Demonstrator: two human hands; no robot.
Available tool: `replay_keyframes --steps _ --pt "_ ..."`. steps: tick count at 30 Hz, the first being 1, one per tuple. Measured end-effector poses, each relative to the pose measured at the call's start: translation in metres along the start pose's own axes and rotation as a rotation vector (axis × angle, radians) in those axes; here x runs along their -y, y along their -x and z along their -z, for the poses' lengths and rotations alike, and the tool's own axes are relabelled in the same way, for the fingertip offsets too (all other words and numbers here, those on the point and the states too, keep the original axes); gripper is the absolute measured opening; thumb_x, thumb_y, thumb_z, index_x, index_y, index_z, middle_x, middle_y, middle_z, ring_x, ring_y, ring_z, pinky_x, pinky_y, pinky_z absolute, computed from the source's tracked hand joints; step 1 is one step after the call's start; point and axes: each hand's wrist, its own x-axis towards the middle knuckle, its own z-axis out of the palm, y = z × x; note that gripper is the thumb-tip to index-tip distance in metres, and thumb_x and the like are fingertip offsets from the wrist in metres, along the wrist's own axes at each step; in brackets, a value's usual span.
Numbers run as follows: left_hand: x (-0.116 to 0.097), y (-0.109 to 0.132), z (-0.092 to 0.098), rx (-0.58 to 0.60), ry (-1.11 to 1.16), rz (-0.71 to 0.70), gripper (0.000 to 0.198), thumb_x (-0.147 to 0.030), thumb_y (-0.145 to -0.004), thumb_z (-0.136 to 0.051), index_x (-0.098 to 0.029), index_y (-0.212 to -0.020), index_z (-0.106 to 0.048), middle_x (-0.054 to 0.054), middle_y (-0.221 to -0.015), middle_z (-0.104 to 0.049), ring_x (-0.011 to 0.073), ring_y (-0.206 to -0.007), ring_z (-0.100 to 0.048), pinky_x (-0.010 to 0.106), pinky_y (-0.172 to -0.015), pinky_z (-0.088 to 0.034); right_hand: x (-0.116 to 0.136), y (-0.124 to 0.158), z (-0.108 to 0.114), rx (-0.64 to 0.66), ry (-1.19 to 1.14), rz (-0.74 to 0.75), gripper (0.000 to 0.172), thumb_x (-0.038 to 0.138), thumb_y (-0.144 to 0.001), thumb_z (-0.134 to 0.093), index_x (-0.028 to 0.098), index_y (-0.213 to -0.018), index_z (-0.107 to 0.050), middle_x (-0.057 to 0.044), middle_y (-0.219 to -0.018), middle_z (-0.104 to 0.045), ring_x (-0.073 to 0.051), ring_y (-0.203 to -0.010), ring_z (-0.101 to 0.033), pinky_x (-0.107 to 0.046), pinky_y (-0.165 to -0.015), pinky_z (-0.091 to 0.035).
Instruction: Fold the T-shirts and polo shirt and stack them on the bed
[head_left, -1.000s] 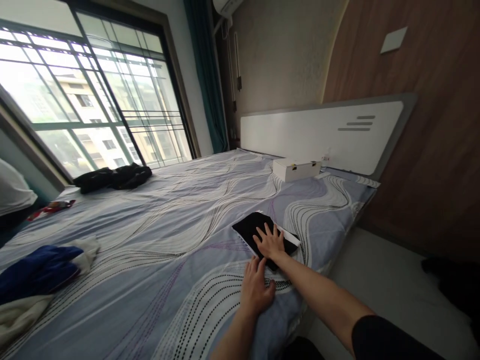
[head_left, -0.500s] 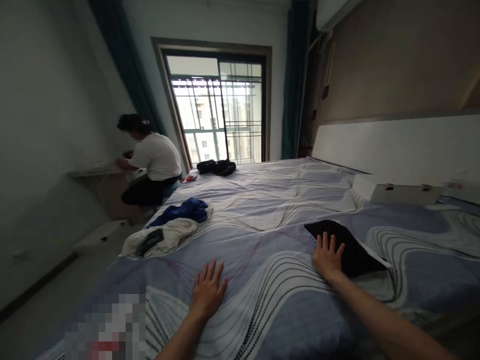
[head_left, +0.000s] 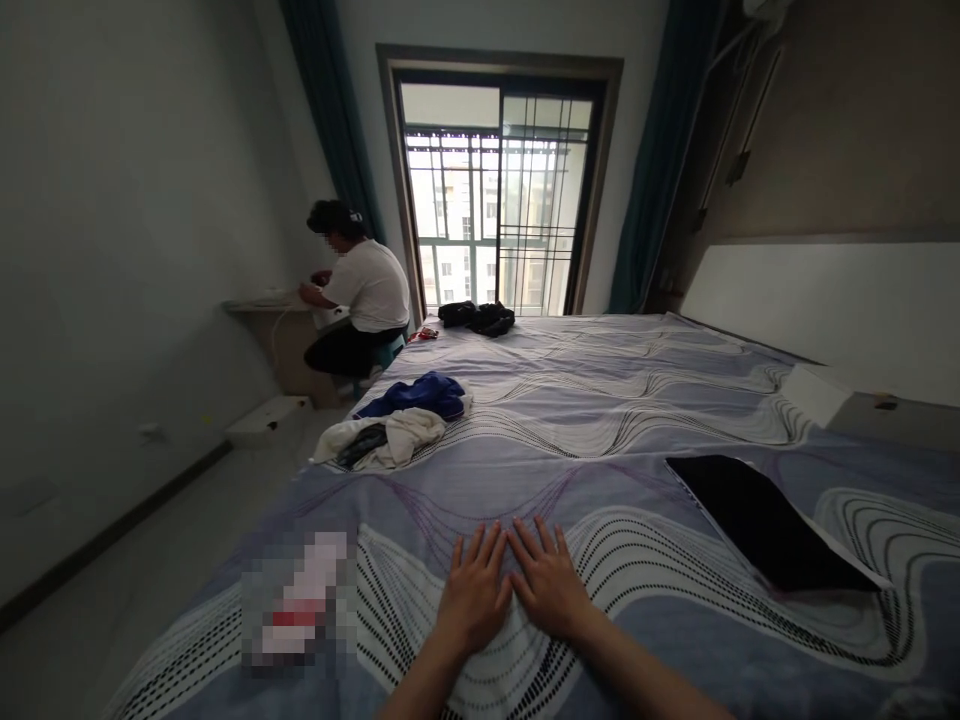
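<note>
On the bed (head_left: 555,350), the cloth (head_left: 772,525) lies right of the hands (head_left: 553,592), the clothes pile (head_left: 416,435) ahead leftward.

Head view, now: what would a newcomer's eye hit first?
Probably the bright glazed opening at top centre, against the dim room. Next, likely the left hand and right hand, side by side, palms down on the patterned sheet at lower centre, with a flat black item lying apart from them to the right. Then a person in a white shirt, seated at left, near the far end of the bed.
</note>
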Motion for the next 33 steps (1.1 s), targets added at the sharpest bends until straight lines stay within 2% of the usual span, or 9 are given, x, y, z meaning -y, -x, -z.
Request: replay_keyframes --steps 3,6,9,14,21,24,26,30,33 --pt "0.02 -0.015 0.004 -0.037 -0.009 0.159 0.061 -0.047 -0.095 -0.041 -0.034 -0.154 -0.034 0.003 -0.166 -0.026 0.0305 -0.152 -0.022 0.06 -0.121 -0.018 -0.027 0.006 0.009 0.008 0.043 -0.088 0.063 0.06 -0.098 -0.036 0.038 -0.156 -0.028 0.002 -0.166 -0.018 -0.031 -0.153 -0.013 -0.065 -0.12 -0.005" --pt "0.049 -0.039 0.009 -0.125 -0.059 0.462 0.066 -0.049 -0.092 -0.045 -0.021 -0.152 -0.042 0.017 -0.164 -0.028 0.0368 -0.151 -0.022 0.057 -0.12 -0.019 -0.051 0.011 0.014 -0.021 0.102 -0.263 0.063 0.058 -0.099 -0.034 0.034 -0.157 -0.03 -0.001 -0.167 -0.018 -0.03 -0.153 -0.013 -0.064 -0.12 -0.004" --pt "0.08 -0.07 0.011 -0.246 -0.078 0.694 0.072 -0.05 -0.089 -0.05 -0.011 -0.149 -0.044 0.027 -0.163 -0.022 0.0446 -0.149 -0.021 0.058 -0.118 -0.021 -0.06 0.012 0.014 -0.04 0.127 -0.303 0.062 0.054 -0.099 -0.035 0.033 -0.157 -0.029 0.0 -0.167 -0.017 -0.029 -0.154 -0.011 -0.062 -0.12 -0.003" --pt "0.133 -0.125 0.015 -0.508 0.138 0.797 0.059 -0.037 -0.081 -0.059 -0.015 -0.135 -0.062 0.021 -0.164 -0.023 0.044 -0.149 -0.021 0.056 -0.117 -0.024 -0.058 0.009 0.01 -0.048 0.121 -0.306 0.063 0.052 -0.098 -0.037 0.033 -0.157 -0.028 0.001 -0.167 -0.017 -0.029 -0.154 -0.01 -0.061 -0.121 -0.002" --pt "0.171 -0.158 0.029 -0.716 0.34 0.906 0.043 -0.027 -0.085 -0.046 -0.008 -0.111 -0.073 0.02 -0.119 -0.069 0.0324 -0.115 -0.062 0.048 -0.104 -0.045 -0.062 0.008 0.01 -0.097 0.066 -0.279 0.063 0.051 -0.096 -0.042 0.034 -0.156 -0.032 0.0 -0.167 -0.018 -0.031 -0.153 -0.012 -0.059 -0.121 -0.001" --pt "0.152 -0.151 0.031 -0.793 0.419 0.845 0.038 -0.029 -0.084 -0.049 -0.013 -0.106 -0.075 0.014 -0.113 -0.073 0.0291 -0.11 -0.065 0.046 -0.101 -0.049 -0.062 0.008 0.011 -0.114 0.045 -0.278 0.063 0.05 -0.096 -0.043 0.034 -0.156 -0.033 0.0 -0.167 -0.018 -0.032 -0.153 -0.013 -0.06 -0.121 -0.001" --pt "0.122 -0.143 0.027 -0.818 0.471 0.751 0.034 -0.029 -0.083 -0.051 -0.016 -0.101 -0.076 0.012 -0.113 -0.074 0.0272 -0.109 -0.066 0.044 -0.101 -0.05 -0.062 0.007 0.01 -0.121 0.038 -0.279 0.065 0.049 -0.096 -0.043 0.031 -0.157 -0.032 -0.001 -0.167 -0.019 -0.032 -0.153 -0.013 -0.059 -0.121 -0.001" --pt "0.034 -0.117 0.008 -0.777 0.573 0.509 0.029 -0.032 -0.084 -0.053 -0.02 -0.091 -0.078 0.007 -0.109 -0.076 0.0223 -0.105 -0.068 0.039 -0.1 -0.052 -0.062 0.008 0.009 -0.144 0.013 -0.281 0.072 0.049 -0.094 -0.044 0.022 -0.159 -0.027 -0.005 -0.165 -0.024 -0.032 -0.153 -0.015 -0.056 -0.123 -0.002" --pt "-0.034 -0.089 -0.003 -0.609 0.744 0.256 0.028 -0.032 -0.087 -0.053 -0.022 -0.089 -0.079 0.007 -0.105 -0.075 0.0211 -0.101 -0.068 0.038 -0.097 -0.054 -0.062 0.01 0.01 -0.187 -0.022 -0.28 0.079 0.048 -0.092 -0.047 0.014 -0.16 -0.022 -0.009 -0.164 -0.029 -0.031 -0.151 -0.02 -0.053 -0.123 -0.007"
